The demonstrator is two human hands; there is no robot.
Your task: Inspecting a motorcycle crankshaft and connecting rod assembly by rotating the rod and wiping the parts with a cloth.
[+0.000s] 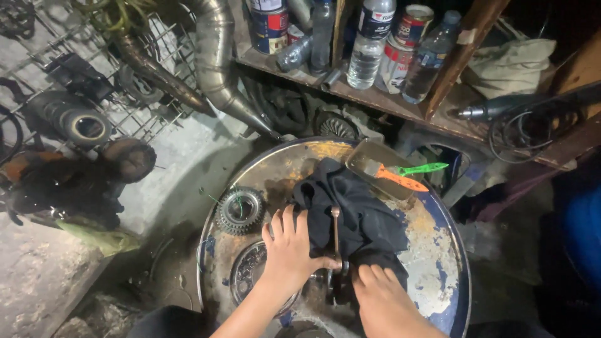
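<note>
On the wooden shelf (375, 97) stand a blue-and-red labelled tin (269, 25), a red-and-white labelled can (412, 25), and dark-labelled clear plastic bottles (370, 44).

Black cloth (354, 209) on drum lid (432, 250) of rust-orange, flaking blue and bare grey. Grey steel sprocket cluster (240, 209). Toothbrushes in tan tray (369, 156): one orange (400, 179), one bright green (422, 168).

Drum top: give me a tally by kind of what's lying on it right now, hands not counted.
Black cloth: 1
Gear cluster: 1
Metal tray: 1
Toothbrushes, orange and green: 2
Metal rod part: 1
Round chrome cover: 1
Total: 7
</note>
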